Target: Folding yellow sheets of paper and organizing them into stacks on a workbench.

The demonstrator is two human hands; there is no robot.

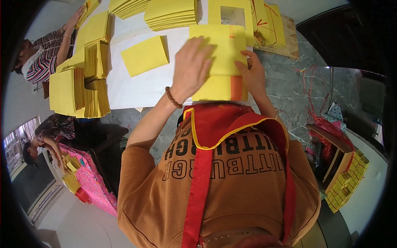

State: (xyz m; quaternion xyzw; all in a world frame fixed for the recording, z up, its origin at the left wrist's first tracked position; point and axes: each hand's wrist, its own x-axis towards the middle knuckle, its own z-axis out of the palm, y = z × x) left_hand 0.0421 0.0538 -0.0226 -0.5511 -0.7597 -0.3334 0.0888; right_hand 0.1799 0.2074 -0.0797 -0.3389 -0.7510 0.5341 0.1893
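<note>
In front of me at the table's near edge lies a folded yellow paper sheet [227, 49], with an orange strip showing near its right side. My left hand [192, 66], slightly blurred, rests over its left part with fingers stretched out. At the right edge, my right hand [253, 74] grips the sheet, thumb on top; its lower fingers are partly hidden. Below it, another yellow paper layer [215, 88] with an orange band [236, 88] reaches the table edge. A single yellow folded piece [145, 56] lies to the left of my left hand.
Stacks of yellow folded paper [68, 91] line the white table's [124, 89] left side, with another stack [170, 14] at the back. Red-tied yellow bundles [271, 25] stand back right. One person [45, 58] works at far left, another [53, 132] at a pink-covered table [89, 175].
</note>
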